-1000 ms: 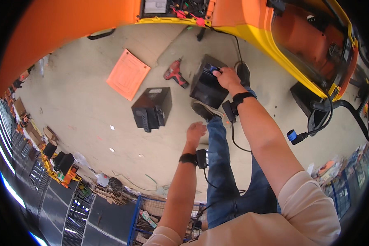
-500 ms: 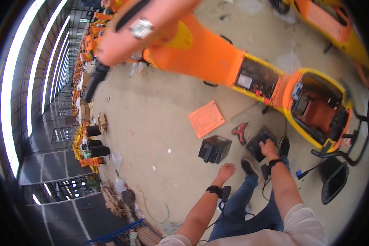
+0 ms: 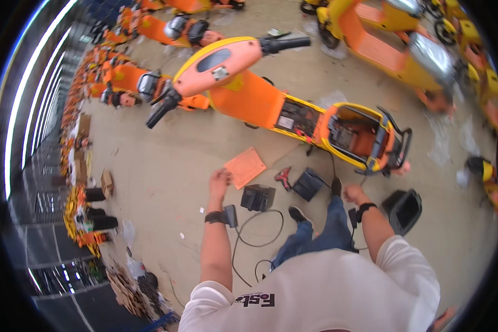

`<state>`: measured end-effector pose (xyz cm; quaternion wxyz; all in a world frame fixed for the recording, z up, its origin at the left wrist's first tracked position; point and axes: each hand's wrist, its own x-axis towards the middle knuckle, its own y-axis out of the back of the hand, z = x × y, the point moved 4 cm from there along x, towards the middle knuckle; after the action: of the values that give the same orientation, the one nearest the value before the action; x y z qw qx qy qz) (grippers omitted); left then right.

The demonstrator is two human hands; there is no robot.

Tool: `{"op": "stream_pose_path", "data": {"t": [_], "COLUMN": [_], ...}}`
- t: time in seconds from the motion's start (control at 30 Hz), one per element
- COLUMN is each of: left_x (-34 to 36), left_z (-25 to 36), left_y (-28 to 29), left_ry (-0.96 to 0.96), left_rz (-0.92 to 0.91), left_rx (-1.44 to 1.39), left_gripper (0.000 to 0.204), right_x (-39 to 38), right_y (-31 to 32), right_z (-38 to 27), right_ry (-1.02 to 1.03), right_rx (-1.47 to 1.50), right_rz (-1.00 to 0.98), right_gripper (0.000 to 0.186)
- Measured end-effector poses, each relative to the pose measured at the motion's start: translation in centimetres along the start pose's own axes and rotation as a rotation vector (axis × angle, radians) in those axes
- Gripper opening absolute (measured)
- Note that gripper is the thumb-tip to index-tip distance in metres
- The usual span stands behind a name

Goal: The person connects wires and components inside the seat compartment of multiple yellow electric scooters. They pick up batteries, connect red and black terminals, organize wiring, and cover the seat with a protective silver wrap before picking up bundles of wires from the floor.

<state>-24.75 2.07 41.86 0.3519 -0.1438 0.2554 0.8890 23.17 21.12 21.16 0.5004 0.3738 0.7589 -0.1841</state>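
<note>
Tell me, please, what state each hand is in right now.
Left hand: blurred near the orange panel; open or closed, cannot tell.
Right hand: seems loosely curled, nothing visibly held; whether closed, cannot tell.

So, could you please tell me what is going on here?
A person stands beside an orange scooter with an open compartment. Neither hand clearly holds anything: the left hand appears beside a flat orange panel, the right hand by the right leg. A red drill and two black boxes are on the floor.
</note>
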Motion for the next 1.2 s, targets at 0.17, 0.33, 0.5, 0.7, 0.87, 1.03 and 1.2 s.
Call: {"op": "stream_pose_path", "data": {"t": [0.17,0.33,0.5,0.7,0.87,1.03,1.2], "left_x": [-2.1,-3.4,-3.6,-4.4,-9.0,-10.8,-10.9], "left_z": [2.5,2.3,3.1,3.0,-2.7,-8.9,-16.2], "left_y": [0.8,-0.5,-1.8,-5.0,-3.0,-5.8,-5.1], "left_ry": [0.051,0.127,0.136,0.196,0.398,0.616,0.740], "left_rz": [0.043,0.104,0.123,0.101,0.107,0.029,0.079], "left_rx": [-0.115,-0.098,-0.097,-0.145,-0.179,-0.258,-0.411], "left_gripper": [0.028,0.029,0.028,0.027,0.030,0.036,0.043], "right_x": [-3.1,-3.3,-0.5,6.8,1.8,3.9,1.0], "right_y": [5.5,8.6,9.1,10.5,5.0,7.0,5.7], "right_z": [-2.3,-4.7,-8.0,-6.6,-11.4,-11.5,-15.8], "right_ry": [0.095,0.060,0.198,0.496,0.015,0.512,0.513], "right_rx": [-0.077,0.039,-0.114,-0.729,-0.433,-1.378,-0.749], "right_rz": [0.018,0.188,0.030,-0.004,0.023,-0.178,0.373], "right_gripper": [0.019,0.025,0.022,0.012,0.015,0.020,0.034]}}
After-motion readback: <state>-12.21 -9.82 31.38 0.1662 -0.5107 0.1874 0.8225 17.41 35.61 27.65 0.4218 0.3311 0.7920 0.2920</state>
